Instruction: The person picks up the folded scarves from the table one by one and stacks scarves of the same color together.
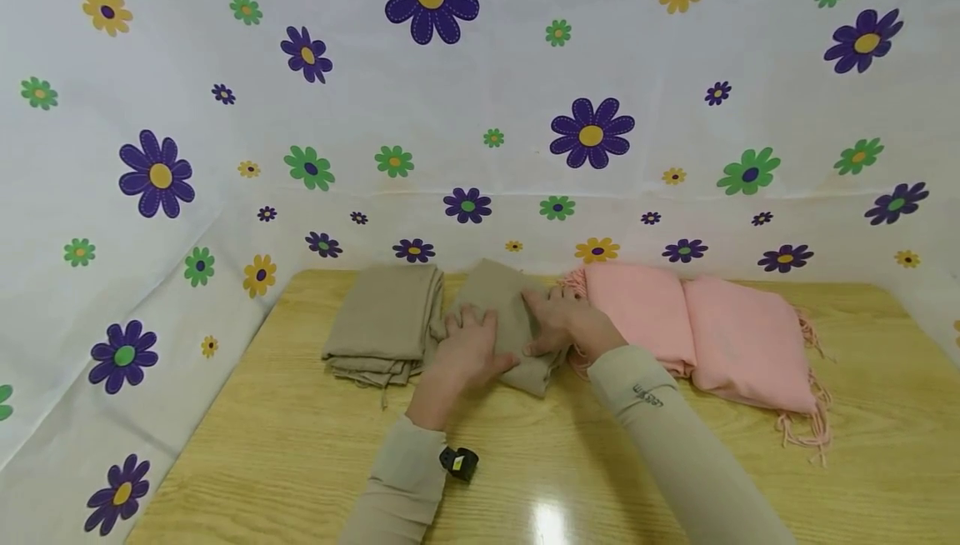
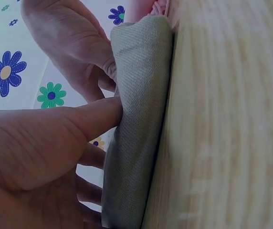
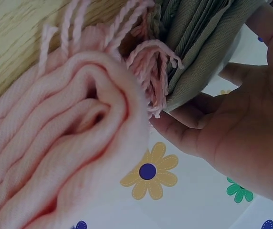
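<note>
A folded beige scarf (image 1: 491, 282) lies tilted near the back of the table, between another folded beige scarf on its left and pink ones on its right. My left hand (image 1: 467, 355) rests on its left part with fingers spread; in the left wrist view, the thumb touches the scarf's front fold (image 2: 139, 95). Across its right part lies my right hand (image 1: 573, 322), fingers extended. The right wrist view shows those fingers touching the scarf's layered side (image 3: 205, 52), beside pink fringe (image 3: 148, 71). Neither hand grasps the cloth.
To the left sits a second folded beige scarf (image 1: 386, 312), a few threads hanging at its front. Two pink fringed bundles, one (image 1: 637, 312) beside my right hand and another (image 1: 750, 345) farther right, lie side by side. A flower-printed white sheet (image 1: 510, 70) stands behind the wooden table (image 1: 300, 462).
</note>
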Available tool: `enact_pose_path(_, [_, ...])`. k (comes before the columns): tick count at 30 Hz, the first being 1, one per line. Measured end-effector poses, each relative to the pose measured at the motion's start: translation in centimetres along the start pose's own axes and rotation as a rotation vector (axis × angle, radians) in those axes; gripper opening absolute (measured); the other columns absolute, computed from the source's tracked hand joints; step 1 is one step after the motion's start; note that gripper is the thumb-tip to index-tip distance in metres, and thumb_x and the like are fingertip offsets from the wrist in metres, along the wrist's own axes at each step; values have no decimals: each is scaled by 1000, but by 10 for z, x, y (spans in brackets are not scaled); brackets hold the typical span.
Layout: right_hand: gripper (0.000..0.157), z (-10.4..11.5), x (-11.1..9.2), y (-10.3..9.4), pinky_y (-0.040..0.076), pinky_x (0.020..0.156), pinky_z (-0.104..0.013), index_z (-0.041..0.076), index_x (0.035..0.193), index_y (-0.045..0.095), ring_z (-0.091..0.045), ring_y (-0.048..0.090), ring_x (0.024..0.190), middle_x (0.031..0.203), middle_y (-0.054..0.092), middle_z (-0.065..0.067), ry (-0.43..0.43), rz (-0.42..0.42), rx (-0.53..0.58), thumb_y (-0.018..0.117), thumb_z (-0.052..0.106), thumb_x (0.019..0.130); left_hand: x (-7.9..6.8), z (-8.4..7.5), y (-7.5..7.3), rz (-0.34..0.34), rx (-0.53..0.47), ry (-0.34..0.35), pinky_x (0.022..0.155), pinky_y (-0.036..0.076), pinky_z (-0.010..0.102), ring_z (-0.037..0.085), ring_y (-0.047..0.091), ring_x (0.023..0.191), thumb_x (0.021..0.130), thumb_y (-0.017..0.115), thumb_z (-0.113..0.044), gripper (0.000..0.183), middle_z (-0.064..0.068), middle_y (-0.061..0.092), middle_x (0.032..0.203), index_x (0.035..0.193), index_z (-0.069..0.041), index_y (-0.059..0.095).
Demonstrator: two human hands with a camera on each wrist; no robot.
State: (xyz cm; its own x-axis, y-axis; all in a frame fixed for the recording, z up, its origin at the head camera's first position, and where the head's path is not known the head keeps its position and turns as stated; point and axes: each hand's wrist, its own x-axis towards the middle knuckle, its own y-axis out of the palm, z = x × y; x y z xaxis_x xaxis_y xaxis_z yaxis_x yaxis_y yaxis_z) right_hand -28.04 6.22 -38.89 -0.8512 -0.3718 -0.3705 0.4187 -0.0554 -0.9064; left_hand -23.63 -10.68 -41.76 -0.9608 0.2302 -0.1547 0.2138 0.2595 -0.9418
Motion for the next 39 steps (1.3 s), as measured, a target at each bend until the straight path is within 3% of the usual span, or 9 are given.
enact_pose_path(4, [94, 1, 0, 1, 25, 112, -61, 14, 160, 16, -49, 19, 144, 156, 18, -34, 17, 6, 27, 69, 48, 90, 2, 8, -3, 20, -43, 12, 104, 34, 67, 58, 14, 142, 92, 68, -45, 84, 35, 13, 158, 155, -6, 31])
enact_pose_path(11, [97, 2, -3, -1, 26, 112, -60, 13, 159, 17, -50, 18, 144, 156, 17, -35, 8, -7, 18, 69, 53, 88, 5, 17, -10, 29, -96, 41, 107, 30, 68, 53, 12, 145, 90, 71, -42, 82, 29, 12, 161, 156, -10, 32])
enact_pose_path(15, [96, -2, -3, 1, 22, 114, -60, 14, 160, 16, -48, 11, 147, 158, 13, -34, 7, 9, 63, 67, 54, 90, 5, 12, -7, 9, -72, 17, 104, 33, 68, 54, 13, 145, 90, 72, -41, 79, 30, 14, 160, 154, -10, 36])
enact_pose_path(19, [94, -6, -3, 2, 24, 113, -62, 18, 161, 14, -48, 12, 147, 159, 17, -32, 7, 25, 96, 65, 55, 90, 2, 1, -4, -23, -22, 2, 98, 40, 66, 58, 19, 141, 92, 71, -36, 71, 36, 22, 155, 148, -5, 42])
enact_pose_path(23, [93, -6, -3, 2, 25, 111, -64, 20, 161, 14, -48, 13, 147, 159, 17, -31, 16, 27, 121, 65, 54, 91, -3, -7, -2, -31, 17, 1, 96, 43, 64, 60, 20, 139, 97, 63, -36, 66, 40, 23, 151, 147, 1, 39])
enact_pose_path(28, [95, -5, -2, 1, 26, 111, -63, 20, 161, 14, -48, 14, 146, 158, 19, -31, 18, 21, 116, 66, 55, 90, -5, -12, 1, -33, 50, -7, 97, 43, 65, 61, 18, 139, 101, 49, -50, 76, 43, 19, 151, 151, 5, 30])
enact_pose_path(39, [93, -6, 0, 2, 26, 112, -61, 18, 160, 18, -48, 17, 146, 158, 27, -26, -4, 2, 114, 68, 52, 90, -5, -8, 3, 8, 46, 15, 99, 42, 64, 62, 14, 140, 96, 54, -58, 91, 43, 12, 153, 154, 5, 23])
